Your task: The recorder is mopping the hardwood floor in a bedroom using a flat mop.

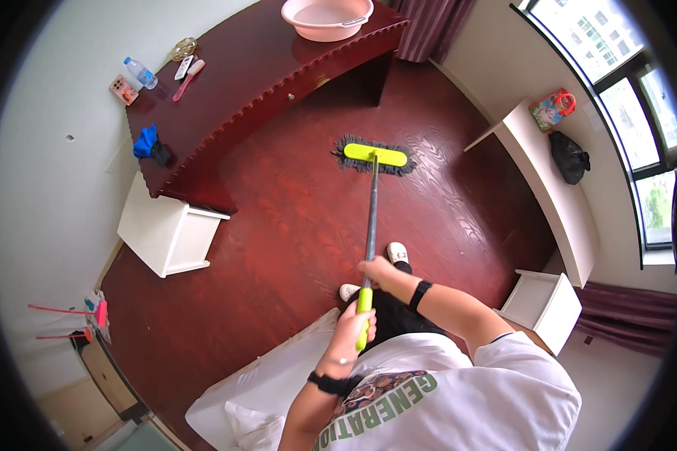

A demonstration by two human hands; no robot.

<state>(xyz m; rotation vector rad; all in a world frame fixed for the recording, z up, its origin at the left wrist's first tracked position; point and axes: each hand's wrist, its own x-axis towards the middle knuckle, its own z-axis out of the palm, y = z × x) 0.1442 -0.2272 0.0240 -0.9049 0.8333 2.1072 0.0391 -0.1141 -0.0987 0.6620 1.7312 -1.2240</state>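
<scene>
A dust mop lies with its dark fringed pad and lime-green head [376,155] flat on the reddish wood floor, ahead of my feet. From it a grey pole runs back toward me and ends in a green grip. My left hand [347,331] is wrapped round that green grip, close to my body. Higher up, my right hand [378,271] closes round the grey pole just beyond the grip. Both wrists wear black bands. My white shoes stand just beyond my hands, on either side of the pole.
A dark red desk [226,68] at far left carries a pink basin [328,16], a water bottle [141,74], a phone and a brush. White cabinets [174,229] stand left and right [541,304]. A bed [278,368] lies near left. The windowsill [549,180] bears bags; brooms lean at left.
</scene>
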